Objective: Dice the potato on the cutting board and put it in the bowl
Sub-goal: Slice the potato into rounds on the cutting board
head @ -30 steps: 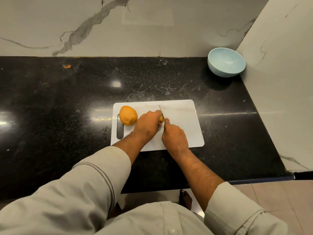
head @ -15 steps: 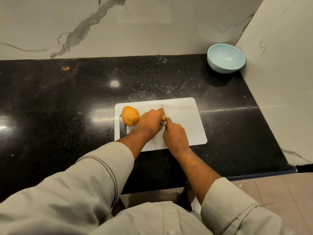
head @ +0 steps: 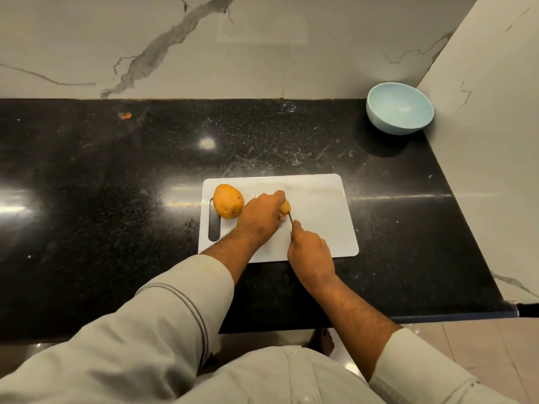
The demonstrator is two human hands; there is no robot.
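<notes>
Lying under left hand (head: pixel 261 215) grip: potato piece (head: pixel 285 207).

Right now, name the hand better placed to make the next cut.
Right. The right hand already grips the knife, blade at the potato piece that the left hand pins on the cutting board.

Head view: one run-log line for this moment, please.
phase: cutting | left hand: holds potato piece on cutting board | right hand: grips knife | whole potato: untouched | bowl: empty
</notes>
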